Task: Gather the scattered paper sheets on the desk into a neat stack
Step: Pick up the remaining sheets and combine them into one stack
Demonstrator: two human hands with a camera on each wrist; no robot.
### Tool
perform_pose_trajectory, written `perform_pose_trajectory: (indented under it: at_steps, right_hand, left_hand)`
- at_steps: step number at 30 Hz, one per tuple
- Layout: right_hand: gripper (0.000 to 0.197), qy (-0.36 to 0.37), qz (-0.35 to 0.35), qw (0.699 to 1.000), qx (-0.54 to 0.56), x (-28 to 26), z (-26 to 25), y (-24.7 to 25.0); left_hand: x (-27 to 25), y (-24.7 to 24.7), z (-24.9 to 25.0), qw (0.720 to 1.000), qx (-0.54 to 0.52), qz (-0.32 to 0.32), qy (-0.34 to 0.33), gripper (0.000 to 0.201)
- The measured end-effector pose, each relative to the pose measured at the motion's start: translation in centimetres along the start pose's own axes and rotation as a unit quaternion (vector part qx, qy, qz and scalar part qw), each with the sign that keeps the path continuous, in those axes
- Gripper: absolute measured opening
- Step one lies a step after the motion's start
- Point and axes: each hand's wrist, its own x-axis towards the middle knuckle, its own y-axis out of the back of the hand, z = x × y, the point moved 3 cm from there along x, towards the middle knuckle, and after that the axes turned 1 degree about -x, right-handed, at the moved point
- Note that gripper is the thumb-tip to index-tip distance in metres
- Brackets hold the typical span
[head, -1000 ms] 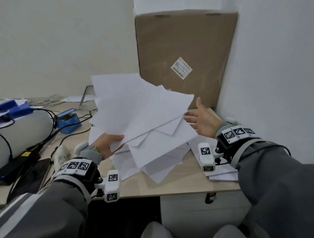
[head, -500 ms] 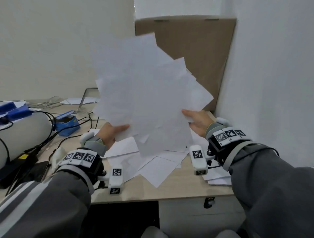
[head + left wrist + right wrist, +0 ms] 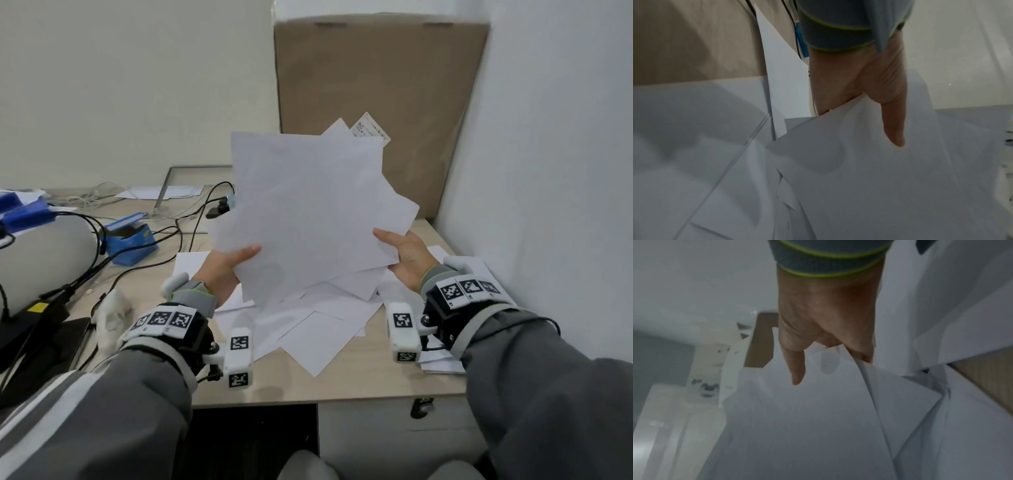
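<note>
We see both hands clamped on one fanned bundle of white sheets, lifted clear of the bench and tilted up toward the camera. The left hand grips the bundle's lower left edge; in the left wrist view its thumb lies flat across the top sheet while the fingers go behind the paper, out of sight. The right hand pinches the right edge in the same way, and the right wrist view shows its thumb on the front sheet with the paper edges pressed into the fork of the hand. The sheets in the bundle are not aligned: corners stick out at the top and on the right side.

More loose sheets lie overlapping on the bench below the bundle, one corner close to the front edge. A small pile of paper sits under the right wrist, near the wall.

Behind the bundle a brown cardboard box leans upright in the corner, its label partly covered by the paper. To the left we see a blue box, black cables and a pale grey rounded object on the bench.
</note>
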Motion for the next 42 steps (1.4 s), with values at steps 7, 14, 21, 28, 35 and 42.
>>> perform_pose_trajectory:
  at_steps: [7,14,21,28,35,42]
  right_hand:
    - [0.028,0.022,0.038,0.998,-0.054,0.6,0.5,1.1]
    - [0.023,0.075,0.09,0.989,-0.09,1.2,-1.1,1.0]
    - [0.023,0.091,0.108,0.982,-0.123,1.3,-1.7,1.9]
    - [0.016,0.119,0.11,0.977,-0.139,0.8,-3.0,2.5]
    - [0.018,0.167,0.105,0.973,-0.123,0.7,-6.0,1.2]
    - [0.022,0.171,0.013,0.977,-0.124,0.3,-6.7,-2.0]
  left_hand:
    - [-0.2,1.2,0.3,0.999,0.026,0.013,0.026,0.017]
    - [-0.9,1.0,4.0,0.993,-0.001,-0.079,0.09,0.043]
    - [0.1,-1.3,5.9,0.975,0.099,-0.146,0.134,0.084]
    - [0.3,-1.8,5.4,0.973,0.165,-0.113,0.116,0.023]
    - [0.3,-1.5,8.4,0.948,0.291,-0.098,0.088,0.072]
    - [0.0,-3.4,9.0,0.959,0.249,-0.126,0.052,0.092]
